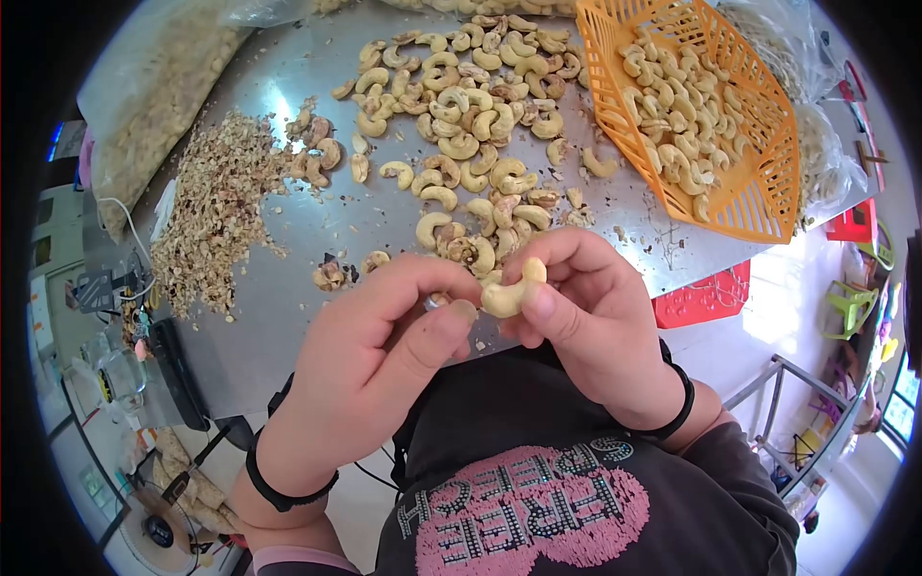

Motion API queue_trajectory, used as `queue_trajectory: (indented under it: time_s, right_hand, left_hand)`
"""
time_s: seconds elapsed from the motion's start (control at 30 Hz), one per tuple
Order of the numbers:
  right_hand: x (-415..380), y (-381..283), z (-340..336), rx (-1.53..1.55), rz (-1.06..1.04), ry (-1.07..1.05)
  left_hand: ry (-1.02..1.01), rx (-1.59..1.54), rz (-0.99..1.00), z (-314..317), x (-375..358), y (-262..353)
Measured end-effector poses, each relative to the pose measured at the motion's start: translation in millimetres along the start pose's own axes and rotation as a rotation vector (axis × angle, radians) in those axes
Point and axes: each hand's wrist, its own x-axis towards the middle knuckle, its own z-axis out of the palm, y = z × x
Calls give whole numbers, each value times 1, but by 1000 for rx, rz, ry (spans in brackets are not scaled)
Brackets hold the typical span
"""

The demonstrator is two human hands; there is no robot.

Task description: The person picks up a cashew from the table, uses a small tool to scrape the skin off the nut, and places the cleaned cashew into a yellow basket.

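Between the fingers of my right hand (586,312) is a pale, curved cashew (509,296), held just above the table's near edge. My left hand (384,346) is close beside it, thumb and fingers closed around a small object with a shiny bit showing; what it is I cannot make out. Just beyond both hands, a loose pile of cashews (459,146) spreads over the metal table (384,192), some still with brown skin patches. A few darker cashews (329,275) rest near my left hand.
An orange slotted basket (749,182) holding pale cashews stands at the right. Crumbs and skins (206,211) are heaped on the left, beside a clear bag of nuts (158,96). A red stool (706,296) shows beyond the table's right edge.
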Motion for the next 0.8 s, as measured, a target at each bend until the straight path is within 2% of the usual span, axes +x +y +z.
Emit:
queue_trajectory:
  time_s: [0.03,0.1,0.23,0.3,0.43,0.53,0.6,0.63,0.67,0.7,0.8]
  right_hand:
    - [0,0,1,-2,1,2]
    - [0,2,5,78,21,13]
    - [-1,6,5,94,44,-26]
    - [-1,6,2,65,141,-58]
    - [-1,4,3,21,211,-135]
    - [-1,1,2,107,262,-199]
    - [-5,-8,0,111,120,-108]
    - [-8,-11,-4,91,-66,-67]
    - [-1,-11,-20,194,-289,-210]
    - [1,-29,-14,421,-333,-224]
    - [0,-53,-13,281,-242,35]
  left_hand:
    - [-2,-3,0,2,-1,-4]
    - [52,183,158,6,-2,-12]
    - [40,179,128,2,0,-8]
    - [29,-43,-59,3,0,-1]
    - [-18,-154,-74,1,1,-1]
    - [-67,-256,-83,0,2,-2]
    - [-20,-108,-54,0,0,-2]
    - [-21,-109,-54,-1,-2,-1]
    - [60,-137,-30,-1,-5,1]
    - [140,-164,-6,-2,-7,3]
    - [151,-87,-98,-17,-7,7]
